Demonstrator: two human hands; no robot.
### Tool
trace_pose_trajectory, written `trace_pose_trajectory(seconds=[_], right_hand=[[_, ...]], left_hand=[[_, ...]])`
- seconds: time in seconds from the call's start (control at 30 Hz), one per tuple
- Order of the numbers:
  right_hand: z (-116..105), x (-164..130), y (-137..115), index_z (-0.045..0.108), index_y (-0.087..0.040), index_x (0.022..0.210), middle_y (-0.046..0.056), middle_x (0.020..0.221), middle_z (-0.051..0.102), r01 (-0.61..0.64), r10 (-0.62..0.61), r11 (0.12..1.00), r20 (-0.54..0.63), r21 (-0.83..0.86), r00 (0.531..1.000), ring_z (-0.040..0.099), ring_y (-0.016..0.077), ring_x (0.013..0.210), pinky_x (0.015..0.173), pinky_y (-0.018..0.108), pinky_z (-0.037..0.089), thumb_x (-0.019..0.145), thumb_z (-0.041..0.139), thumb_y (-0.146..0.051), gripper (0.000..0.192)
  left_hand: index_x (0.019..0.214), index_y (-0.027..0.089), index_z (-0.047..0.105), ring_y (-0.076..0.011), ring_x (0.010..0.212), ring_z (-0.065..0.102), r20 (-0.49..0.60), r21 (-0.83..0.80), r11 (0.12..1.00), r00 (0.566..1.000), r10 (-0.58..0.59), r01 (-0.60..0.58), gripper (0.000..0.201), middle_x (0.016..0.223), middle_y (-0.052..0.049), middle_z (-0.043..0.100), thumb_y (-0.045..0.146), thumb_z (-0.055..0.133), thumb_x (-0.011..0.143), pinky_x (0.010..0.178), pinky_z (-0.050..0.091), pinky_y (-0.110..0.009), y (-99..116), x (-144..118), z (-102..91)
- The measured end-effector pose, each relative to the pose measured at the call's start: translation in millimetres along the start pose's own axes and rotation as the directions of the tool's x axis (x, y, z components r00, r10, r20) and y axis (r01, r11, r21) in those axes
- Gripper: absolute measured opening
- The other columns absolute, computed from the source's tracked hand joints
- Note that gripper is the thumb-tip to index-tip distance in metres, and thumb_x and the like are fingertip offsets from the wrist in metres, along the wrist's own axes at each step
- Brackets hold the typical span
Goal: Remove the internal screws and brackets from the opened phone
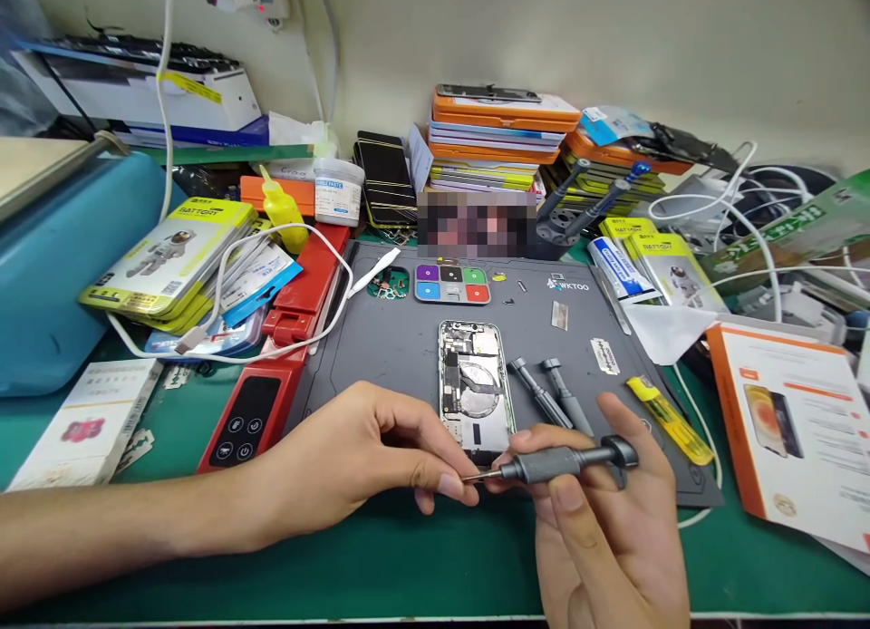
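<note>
Right hand (604, 529): fingers curled closed around a grey screwdriver (557, 464), held roughly level with its tip pointing left. Left hand (353, 457): fingers bent inward, thumb and forefinger pinched at the screwdriver's tip; whether anything small sits between them cannot be told. Both hands meet just below the bottom edge of an opened phone (474, 384), which lies face down with its internals exposed, near the front of a grey work mat (401, 339).

On the mat, just right of the phone: two more grey screwdrivers (554, 393) lying side by side, and a yellow tool (670, 419) near the mat's right edge. Above the phone: a small tray with coloured compartments (452, 283).

Left of the mat: a red device with buttons (255, 411), a white cable (272, 275) and yellow battery boxes (173, 253). Right: an orange-edged booklet (795, 430). Behind: a stack of orange and striped cases (499, 135) against the wall
</note>
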State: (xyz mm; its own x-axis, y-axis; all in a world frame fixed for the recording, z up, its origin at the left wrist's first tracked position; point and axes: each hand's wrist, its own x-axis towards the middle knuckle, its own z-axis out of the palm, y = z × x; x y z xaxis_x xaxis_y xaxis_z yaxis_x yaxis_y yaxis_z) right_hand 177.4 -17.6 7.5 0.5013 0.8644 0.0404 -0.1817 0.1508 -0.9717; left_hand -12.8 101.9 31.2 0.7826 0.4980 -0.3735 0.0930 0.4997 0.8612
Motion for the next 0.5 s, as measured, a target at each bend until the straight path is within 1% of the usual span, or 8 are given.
trace_pose_trajectory(seconds=[0.1, 0.2, 0.27, 0.3, 0.37, 0.43, 0.47, 0.5], right_hand=[[1, 1, 1, 0.057, -0.040, 0.152, 0.002, 0.104, 0.083, 0.041, -0.042, 0.999, 0.029, 0.004, 0.999, 0.082, 0.0149, 0.083, 0.075, 0.025, 0.069, 0.109, 0.064, -0.021, 0.047], [0, 3, 2, 0.057, -0.037, 0.153, 0.003, 0.104, 0.084, 0.097, -0.098, 0.995, 0.059, 0.015, 0.993, 0.083, 0.0157, 0.082, 0.075, 0.028, 0.071, 0.109, 0.061, -0.018, 0.048], [-3, 5, 3, 0.056, -0.035, 0.154, 0.003, 0.104, 0.084, 0.119, -0.119, 0.993, 0.082, 0.011, 0.990, 0.083, 0.0167, 0.084, 0.076, 0.030, 0.071, 0.109, 0.060, -0.016, 0.050], [-5, 6, 4, 0.056, -0.035, 0.155, 0.004, 0.104, 0.084, 0.125, -0.125, 0.992, 0.095, 0.008, 0.988, 0.083, 0.0170, 0.086, 0.076, 0.029, 0.071, 0.109, 0.060, -0.015, 0.050], [-8, 8, 5, 0.055, -0.032, 0.157, 0.005, 0.106, 0.083, 0.130, -0.130, 0.991, 0.122, 0.012, 0.984, 0.082, 0.0168, 0.086, 0.074, 0.029, 0.071, 0.109, 0.058, -0.015, 0.051], [-11, 11, 5, 0.055, -0.028, 0.158, 0.007, 0.105, 0.082, 0.141, -0.143, 0.990, 0.131, 0.025, 0.981, 0.081, 0.0168, 0.082, 0.070, 0.029, 0.070, 0.110, 0.056, -0.016, 0.050], [-11, 12, 5, 0.055, -0.025, 0.158, 0.008, 0.105, 0.081, 0.157, -0.159, 0.987, 0.117, 0.025, 0.980, 0.080, 0.0167, 0.078, 0.068, 0.030, 0.070, 0.110, 0.054, -0.016, 0.049], [-11, 13, 4, 0.055, -0.023, 0.159, 0.008, 0.104, 0.079, 0.198, -0.198, 0.980, 0.089, 0.014, 0.976, 0.078, 0.0162, 0.075, 0.065, 0.030, 0.070, 0.110, 0.053, -0.015, 0.049]], left_hand=[[0.096, 0.021, 0.090, -0.0106, 0.077, 0.074, 0.003, 0.002, 1.000, 1.000, 0.000, 0.000, 0.004, 0.096, -0.001, 0.089, 0.024, 0.088, 0.093, 0.074, 0.060, -0.019, 0, 0, -0.2], [0.095, 0.021, 0.090, -0.0113, 0.078, 0.075, 0.014, -0.029, 1.000, 1.000, -0.003, 0.003, 0.005, 0.095, -0.001, 0.089, 0.024, 0.090, 0.092, 0.074, 0.060, -0.019, 1, 1, 0.6], [0.095, 0.021, 0.090, -0.0123, 0.081, 0.076, 0.028, -0.046, 0.999, 1.000, -0.006, 0.007, 0.004, 0.095, 0.000, 0.089, 0.022, 0.090, 0.091, 0.074, 0.061, -0.019, 3, 0, 1.4], [0.095, 0.022, 0.090, -0.0126, 0.083, 0.077, 0.036, -0.036, 0.999, 0.999, -0.006, 0.007, 0.005, 0.096, 0.001, 0.089, 0.021, 0.090, 0.091, 0.076, 0.061, -0.020, 5, 0, 1.7], [0.098, 0.023, 0.090, -0.0133, 0.091, 0.078, 0.055, 0.022, 1.000, 0.998, 0.003, -0.004, 0.007, 0.100, 0.002, 0.089, 0.020, 0.089, 0.091, 0.084, 0.061, -0.020, 6, -1, 1.9], [0.104, 0.024, 0.089, -0.0141, 0.099, 0.078, 0.073, 0.083, 0.996, 0.997, 0.015, -0.021, 0.013, 0.105, 0.003, 0.089, 0.021, 0.089, 0.092, 0.091, 0.059, -0.021, 7, -1, 1.8], [0.108, 0.025, 0.088, -0.0139, 0.099, 0.078, 0.070, 0.107, 0.994, 0.997, 0.017, -0.024, 0.016, 0.105, 0.003, 0.088, 0.021, 0.087, 0.093, 0.091, 0.059, -0.021, 7, -1, 1.8], [0.112, 0.025, 0.087, -0.0130, 0.094, 0.077, 0.058, 0.136, 0.990, 0.998, 0.017, -0.025, 0.017, 0.104, 0.003, 0.088, 0.023, 0.084, 0.096, 0.086, 0.058, -0.020, 6, -1, 1.8]])
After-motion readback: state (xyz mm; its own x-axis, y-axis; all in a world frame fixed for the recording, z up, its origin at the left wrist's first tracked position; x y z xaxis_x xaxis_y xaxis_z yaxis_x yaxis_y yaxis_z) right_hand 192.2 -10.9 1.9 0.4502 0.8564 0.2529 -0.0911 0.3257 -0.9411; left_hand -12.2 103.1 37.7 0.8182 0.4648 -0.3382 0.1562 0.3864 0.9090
